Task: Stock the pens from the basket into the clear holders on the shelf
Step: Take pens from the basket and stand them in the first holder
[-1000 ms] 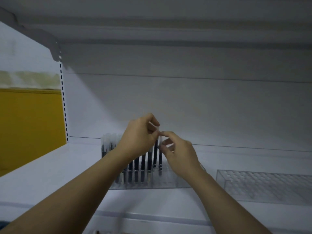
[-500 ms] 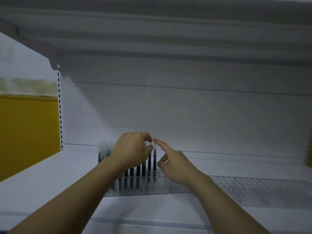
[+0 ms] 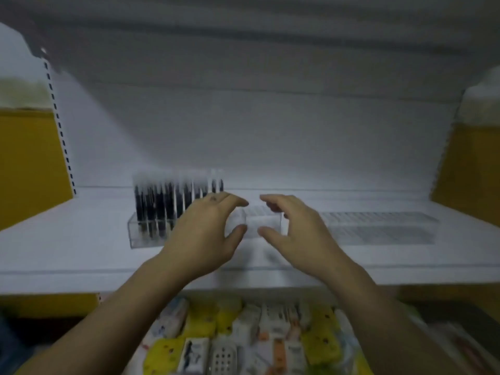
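A white back panel closed off the rear of the bay, with a yellow wall showing past it on either side and a slotted upright running down the left edge. Below it lay the white shelf, and the whole view was smeared by motion blur. On the shelf stood a long clear holder, its left part filled with dark-barrelled pens that stood upright in tight rows, pale at their tops. The right end of that holder showed bare between the two hands. Just beside it, further right, lay a second clear holder, low and flat, with its grid of slots visible. The left hand reached in over the front of the shelf and lay across the middle of the first holder, its grip wide, thumb and fingers spread apart with nothing between them. The right hand mirrored it close by, its grip likewise wide, fingers loosely bent and holding nothing. Whether either hand touched the holder could not be told through the blur. The fingertips of the two hands pointed toward each other with a gap between. Under the shelf's front edge, a lower shelf carried rows of small yellow and white packets.
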### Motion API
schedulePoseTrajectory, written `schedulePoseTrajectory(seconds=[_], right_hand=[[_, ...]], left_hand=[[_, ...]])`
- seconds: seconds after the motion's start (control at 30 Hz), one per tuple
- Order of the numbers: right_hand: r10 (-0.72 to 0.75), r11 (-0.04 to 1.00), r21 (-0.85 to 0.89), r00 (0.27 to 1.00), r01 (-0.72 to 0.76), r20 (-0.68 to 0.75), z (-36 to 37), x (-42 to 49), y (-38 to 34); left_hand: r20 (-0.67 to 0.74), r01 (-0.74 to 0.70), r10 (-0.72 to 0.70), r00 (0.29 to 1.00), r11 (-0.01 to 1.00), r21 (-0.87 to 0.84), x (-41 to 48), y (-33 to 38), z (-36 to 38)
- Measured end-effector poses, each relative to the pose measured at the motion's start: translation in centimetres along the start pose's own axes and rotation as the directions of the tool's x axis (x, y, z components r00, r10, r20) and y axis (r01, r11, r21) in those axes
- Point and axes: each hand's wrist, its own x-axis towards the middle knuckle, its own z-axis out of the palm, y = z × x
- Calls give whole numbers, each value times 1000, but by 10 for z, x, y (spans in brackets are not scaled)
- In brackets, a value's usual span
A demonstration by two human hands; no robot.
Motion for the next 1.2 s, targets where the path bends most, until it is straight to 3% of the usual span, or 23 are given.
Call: schedulePoseTrajectory(seconds=[0.13,0.27,0.37,0.5,0.63,0.87,1.0,1.13,1.2], right_hand=[[37,999,6,997,-37,-68,-15,-47,10],[149,989,29,982,-146,-117,-11,-102,38],[256,966,-6,964,-257,-73,9,-146,72],[454,891,-28,888,-453,76,43,-200,113],[557,827,-82,789,-557,259,79,-249,145],[699,685,-214,546,-696,461,126,-306,182],[723,647,-304,437,-699,535,150,-332,196],[722,591,-337,294,-733,626,161,-336,215],[720,586,-367,256,-723,645,172,-336,229]], left_hand=[[-3,-104,104,995,994,-41,-18,30,30],[4,-97,99,995,984,-147,-52,57,74],[97,-22,44,994,976,-215,-83,69,120],[302,171,-87,949,949,-264,-129,79,179],[500,319,-155,852,911,-262,-177,77,228],[746,586,-308,591,799,-135,-257,59,281],[845,623,-292,448,780,-62,-281,48,305],[872,687,-340,351,727,6,-284,46,332],[903,694,-298,311,720,-1,-290,49,351]])
